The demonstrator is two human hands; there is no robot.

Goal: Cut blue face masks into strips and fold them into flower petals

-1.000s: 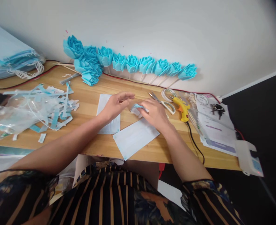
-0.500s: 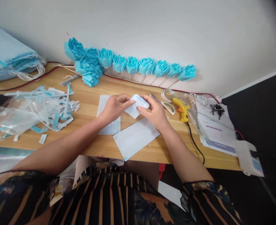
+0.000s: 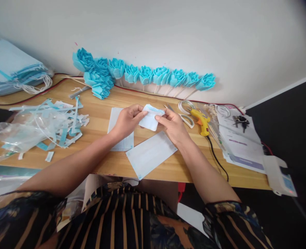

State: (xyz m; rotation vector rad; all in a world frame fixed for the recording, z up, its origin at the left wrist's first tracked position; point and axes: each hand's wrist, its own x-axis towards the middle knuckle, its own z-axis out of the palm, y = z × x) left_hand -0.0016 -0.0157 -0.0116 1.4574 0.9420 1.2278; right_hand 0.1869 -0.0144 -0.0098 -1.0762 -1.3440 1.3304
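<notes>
Between my two hands is a small folded stack of pale blue-white mask fabric (image 3: pixel 151 119), its layered bluish edge at the top. My left hand (image 3: pixel 129 121) pinches its left side, thumb on the front face. On the right side, my right hand (image 3: pixel 172 125) grips it with the thumb in front and fingers behind. Below the hands, a flat pale blue sheet (image 3: pixel 151 155) lies at a slant on the wooden table (image 3: pixel 101 159). Another flat sheet (image 3: pixel 114 117) lies partly hidden beneath my left hand.
Blue fabric flowers (image 3: pixel 160 76) on sticks lean along the wall. To the left are cut strips (image 3: pixel 63 135), a clear plastic bag (image 3: pixel 25 128) and stacked masks (image 3: pixel 10 65). To the right lie scissors (image 3: pixel 188 121), tape (image 3: pixel 186 105), a yellow glue gun (image 3: pixel 201 121), papers (image 3: pixel 238 145) and keys (image 3: pixel 241 121).
The folded stack has turned from a slanted position to a more upright one between my hands, showing more of its front face. The whole view has shifted slightly.
</notes>
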